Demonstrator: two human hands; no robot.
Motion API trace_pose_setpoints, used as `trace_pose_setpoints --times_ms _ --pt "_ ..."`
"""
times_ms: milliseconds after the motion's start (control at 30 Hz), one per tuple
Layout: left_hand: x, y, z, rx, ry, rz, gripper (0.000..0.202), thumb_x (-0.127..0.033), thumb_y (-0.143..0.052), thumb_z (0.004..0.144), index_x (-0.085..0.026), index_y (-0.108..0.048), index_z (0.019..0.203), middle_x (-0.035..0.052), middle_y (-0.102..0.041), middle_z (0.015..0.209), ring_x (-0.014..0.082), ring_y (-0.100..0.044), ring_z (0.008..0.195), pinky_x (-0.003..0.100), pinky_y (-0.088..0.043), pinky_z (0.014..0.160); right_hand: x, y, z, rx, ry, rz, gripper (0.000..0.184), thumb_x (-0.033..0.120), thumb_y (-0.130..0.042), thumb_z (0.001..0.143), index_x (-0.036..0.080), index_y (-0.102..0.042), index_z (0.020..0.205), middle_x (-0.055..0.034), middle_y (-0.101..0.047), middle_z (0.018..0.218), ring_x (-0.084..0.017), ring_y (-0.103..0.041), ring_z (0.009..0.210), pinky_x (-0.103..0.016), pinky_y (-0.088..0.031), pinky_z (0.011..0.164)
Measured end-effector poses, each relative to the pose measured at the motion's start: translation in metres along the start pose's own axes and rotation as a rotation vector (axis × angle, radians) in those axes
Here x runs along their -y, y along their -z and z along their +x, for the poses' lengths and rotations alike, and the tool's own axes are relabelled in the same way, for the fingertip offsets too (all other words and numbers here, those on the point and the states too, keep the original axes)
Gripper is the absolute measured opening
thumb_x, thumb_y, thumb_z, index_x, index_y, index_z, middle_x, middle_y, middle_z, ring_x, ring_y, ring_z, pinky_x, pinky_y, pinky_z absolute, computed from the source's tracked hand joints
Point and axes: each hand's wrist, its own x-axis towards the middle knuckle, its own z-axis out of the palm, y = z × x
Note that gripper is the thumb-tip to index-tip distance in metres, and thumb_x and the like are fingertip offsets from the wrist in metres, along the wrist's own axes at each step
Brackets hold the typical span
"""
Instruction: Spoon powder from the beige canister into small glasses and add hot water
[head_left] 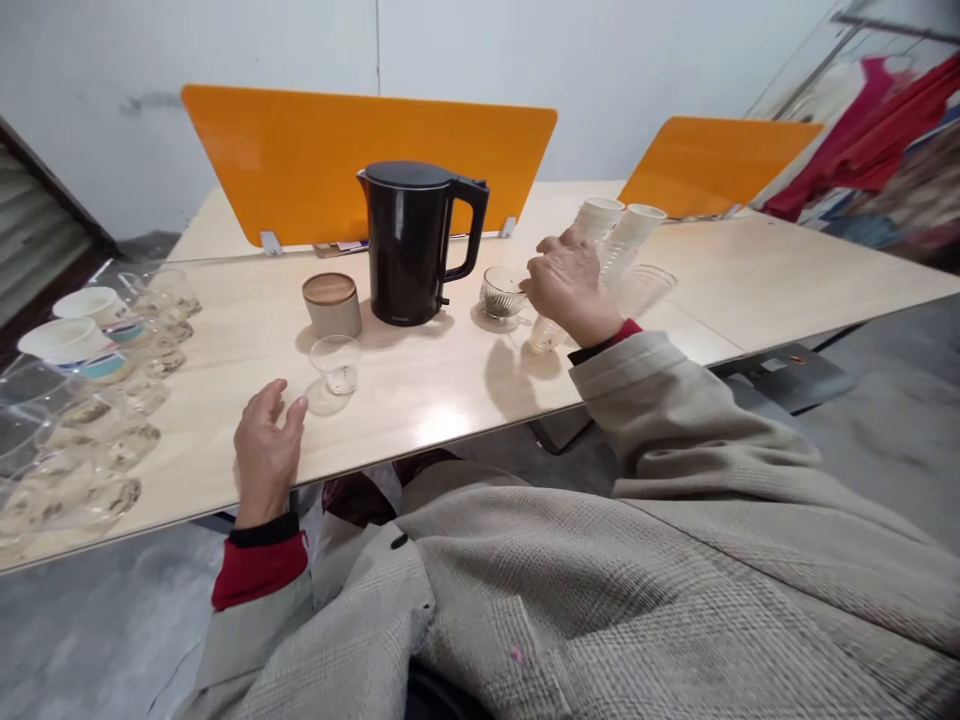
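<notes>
My left hand [270, 445] rests near the table's front edge with thumb and fingers apart, holding nothing. Just beyond it stands a small clear cup [335, 368] with a few dark specks at its bottom. My right hand [568, 283] has its fingers curled and pinched at the rim of a ribbed glass bowl [501, 294] of dark, loose bits like tea leaves. What the pinch holds, if anything, is hidden. Below that hand another clear cup [546, 335] shows in part.
A black electric kettle [409, 250] and a grey canister with a wooden lid [332, 305] stand mid-table. Stacked white cups [634, 235] and clear cups [646, 288] are behind my right hand. Several clear and paper cups [75, 350] crowd the left end. Orange dividers [300, 160] line the back.
</notes>
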Motion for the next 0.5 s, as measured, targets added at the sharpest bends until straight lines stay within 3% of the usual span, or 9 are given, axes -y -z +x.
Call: trace_pose_setpoints --times_ms 67,133,233,300,400,500 --pt "0.000 0.000 0.000 -0.003 -0.006 0.000 0.050 -0.049 -0.067 0.088 -0.022 -0.073 0.129 0.0114 -0.074 0.139 0.0277 -0.074 0.120 0.046 -0.058 0.114 -0.001 -0.004 0.013 0.089 0.001 0.019 0.052 0.071 -0.053 0.089 0.031 -0.080 0.108 -0.0180 -0.072 0.125 -0.048 -0.042 0.143 -0.084 -0.029 0.119" --pt "0.001 0.000 -0.001 -0.007 -0.012 -0.014 0.049 -0.050 -0.066 0.089 -0.023 -0.073 0.129 0.0111 -0.074 0.139 0.0275 -0.075 0.119 0.046 -0.059 0.114 -0.001 -0.007 0.021 0.127 0.008 -0.023 0.053 0.071 -0.055 0.089 0.027 -0.080 0.105 -0.0209 -0.073 0.119 -0.048 -0.046 0.139 -0.084 -0.030 0.118" --pt "0.003 -0.001 -0.003 -0.001 -0.020 -0.029 0.050 -0.052 -0.066 0.089 -0.023 -0.073 0.130 0.0110 -0.073 0.140 0.0280 -0.074 0.122 0.046 -0.058 0.115 0.004 -0.004 0.019 0.082 0.059 -0.148 0.045 0.059 -0.054 0.098 0.022 -0.080 0.099 -0.0214 -0.074 0.115 -0.046 -0.052 0.131 -0.079 -0.041 0.111" --pt "0.005 -0.001 -0.003 0.010 -0.023 -0.029 0.052 -0.053 -0.065 0.090 -0.022 -0.072 0.132 0.0117 -0.072 0.142 0.0285 -0.073 0.124 0.046 -0.058 0.115 0.014 -0.003 0.008 -0.004 0.093 -0.151 0.046 0.052 -0.047 0.104 0.020 -0.081 0.104 -0.0201 -0.074 0.125 -0.045 -0.053 0.132 -0.074 -0.045 0.109" --pt "0.006 -0.003 -0.002 0.020 -0.042 0.007 0.055 -0.053 -0.061 0.093 -0.020 -0.069 0.137 0.0132 -0.071 0.146 0.0291 -0.072 0.128 0.046 -0.059 0.114 0.047 -0.013 -0.018 -0.107 0.148 0.024 0.053 0.047 -0.038 0.110 0.016 -0.077 0.127 -0.0192 -0.069 0.143 -0.043 -0.054 0.134 -0.067 -0.046 0.112" --pt "0.004 -0.006 0.002 0.055 -0.115 0.138 0.057 -0.047 -0.056 0.097 -0.017 -0.065 0.144 0.0160 -0.067 0.153 0.0311 -0.066 0.138 0.049 -0.052 0.122 0.101 -0.043 -0.050 -0.033 0.215 0.250 0.057 0.043 -0.041 0.110 0.010 -0.059 0.153 -0.0201 -0.062 0.155 -0.039 -0.054 0.141 -0.059 -0.044 0.121"
